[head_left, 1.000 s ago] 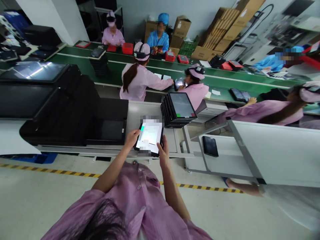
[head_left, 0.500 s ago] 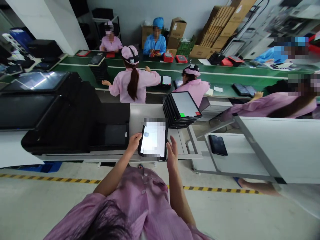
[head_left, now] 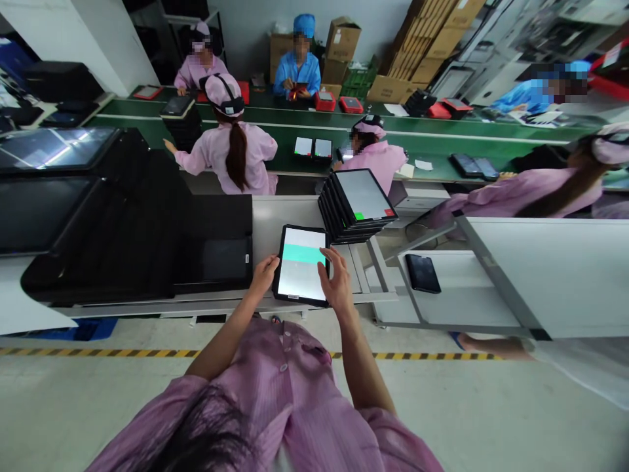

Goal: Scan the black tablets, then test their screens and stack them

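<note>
A black-framed tablet (head_left: 301, 278) is in front of me over the near edge of a grey cart, its screen lit white with a turquoise band across it. My left hand (head_left: 266, 274) grips its left edge, thumb on the frame. My right hand (head_left: 337, 280) is over the right side of the screen, fingers apart and fingertips at the turquoise band; whether they touch the glass I cannot tell. Just beyond, to the right, a leaning stack of tablets (head_left: 361, 196) has a lit screen on top with green and red corners.
Black tablets (head_left: 211, 259) are piled on the left of the cart (head_left: 275, 208). At right, a dark tablet (head_left: 422, 273) lies on the shelf of another cart (head_left: 462, 295). Several co-workers sit along a green bench (head_left: 289, 121) ahead. A yellow-black stripe (head_left: 122, 353) crosses the floor.
My right hand has moved from beside the tablet's right edge onto its screen. The screen now shows a turquoise band. The co-worker ahead has drawn an arm back from the lit tablets.
</note>
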Demonstrator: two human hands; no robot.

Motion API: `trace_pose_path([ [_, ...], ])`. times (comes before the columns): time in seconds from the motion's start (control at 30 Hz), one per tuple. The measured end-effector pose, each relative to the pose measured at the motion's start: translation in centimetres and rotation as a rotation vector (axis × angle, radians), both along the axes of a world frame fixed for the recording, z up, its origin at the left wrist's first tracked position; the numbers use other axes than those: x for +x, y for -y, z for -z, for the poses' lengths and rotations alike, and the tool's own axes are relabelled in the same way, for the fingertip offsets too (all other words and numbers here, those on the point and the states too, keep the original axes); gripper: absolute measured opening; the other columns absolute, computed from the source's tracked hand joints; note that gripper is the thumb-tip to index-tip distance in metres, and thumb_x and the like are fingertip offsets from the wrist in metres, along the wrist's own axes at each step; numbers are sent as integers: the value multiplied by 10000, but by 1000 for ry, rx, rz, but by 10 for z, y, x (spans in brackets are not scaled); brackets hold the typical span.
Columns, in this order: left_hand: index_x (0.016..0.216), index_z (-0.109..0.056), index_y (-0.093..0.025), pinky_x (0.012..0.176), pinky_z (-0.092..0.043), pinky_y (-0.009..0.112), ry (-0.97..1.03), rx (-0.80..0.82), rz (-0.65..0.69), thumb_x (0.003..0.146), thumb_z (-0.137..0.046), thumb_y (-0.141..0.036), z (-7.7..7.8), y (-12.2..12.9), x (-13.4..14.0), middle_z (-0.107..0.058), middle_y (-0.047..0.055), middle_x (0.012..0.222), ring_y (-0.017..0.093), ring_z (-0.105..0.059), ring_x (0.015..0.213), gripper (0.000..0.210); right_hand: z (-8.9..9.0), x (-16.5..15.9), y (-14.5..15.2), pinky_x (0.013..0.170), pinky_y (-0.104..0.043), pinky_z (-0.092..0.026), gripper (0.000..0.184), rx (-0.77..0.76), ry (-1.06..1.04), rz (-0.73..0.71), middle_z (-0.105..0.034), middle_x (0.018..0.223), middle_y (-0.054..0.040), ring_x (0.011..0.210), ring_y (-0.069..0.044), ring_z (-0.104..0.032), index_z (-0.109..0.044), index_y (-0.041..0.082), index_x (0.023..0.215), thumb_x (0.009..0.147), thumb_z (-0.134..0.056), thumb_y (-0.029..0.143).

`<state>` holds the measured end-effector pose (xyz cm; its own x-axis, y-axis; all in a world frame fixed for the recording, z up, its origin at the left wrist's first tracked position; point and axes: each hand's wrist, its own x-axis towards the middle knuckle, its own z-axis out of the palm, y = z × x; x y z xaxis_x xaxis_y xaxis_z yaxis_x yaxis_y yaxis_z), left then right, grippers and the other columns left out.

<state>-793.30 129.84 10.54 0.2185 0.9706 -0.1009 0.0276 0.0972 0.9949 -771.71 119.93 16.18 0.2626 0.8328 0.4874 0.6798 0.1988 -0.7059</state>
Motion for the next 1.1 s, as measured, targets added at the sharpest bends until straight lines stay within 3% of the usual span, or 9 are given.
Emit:
trace_pose_path([
  [0.17,1145,-829,-178,1161,-516,409,15,-8,-8,974,-664,-462,2,-3,2,-842,104,1268,316,-723,1296,370,1,0,-9,1285,-582,-444,385,-7,139,-23,-790,1371,-108,1566,-323,-535,-680,254,1423,1144,-501,450],
  [0.3,1189,-823,-163,1173,-514,421,14,-1,-21,966,-686,-463,3,-7,4,-831,120,1304,319,-716,1321,399,11,5,-13,1348,-622,-341,353,-43,213,-70,-814,1327,-95,1530,-328,-581,-722,266,1348,1133,-525,465],
  [0.53,1193,-822,-164,1141,-538,417,5,15,-12,961,-684,-482,5,-12,7,-830,120,1310,321,-728,1302,417,20,4,-15,1320,-620,-383,362,-24,196,2,-817,1331,-98,1460,-316,-648,-728,257,1335,1141,-491,450],
  [0.63,1205,-818,-170,1137,-535,417,7,31,4,970,-667,-477,4,-12,6,-835,113,1294,317,-737,1274,414,19,4,-16,1344,-616,-352,354,-21,220,-42,-811,1349,-92,1484,-312,-632,-722,261,1354,1137,-511,444],
  [0.8,1198,-824,-163,1144,-528,417,-14,26,-20,955,-683,-430,2,-13,8,-836,119,1288,313,-741,1260,387,18,5,-10,1355,-650,-317,364,-53,185,28,-816,1329,-109,1456,-321,-650,-744,258,1320,1146,-474,429],
  [1.03,1236,-816,-147,1114,-542,439,-71,53,-47,949,-734,-463,-10,-11,12,-822,145,1311,335,-733,1242,435,6,-26,-3,1408,-631,-249,359,-95,156,-228,-814,1341,-58,1550,-305,-570,-736,301,1377,1115,-564,476],
  [1.1,1218,-818,-146,1076,-560,435,-86,68,-42,940,-750,-454,-12,-11,14,-832,147,1265,335,-743,1200,421,5,-25,-2,1411,-638,-236,354,-96,142,-215,-810,1351,-63,1545,-311,-575,-740,299,1367,1112,-572,477],
])
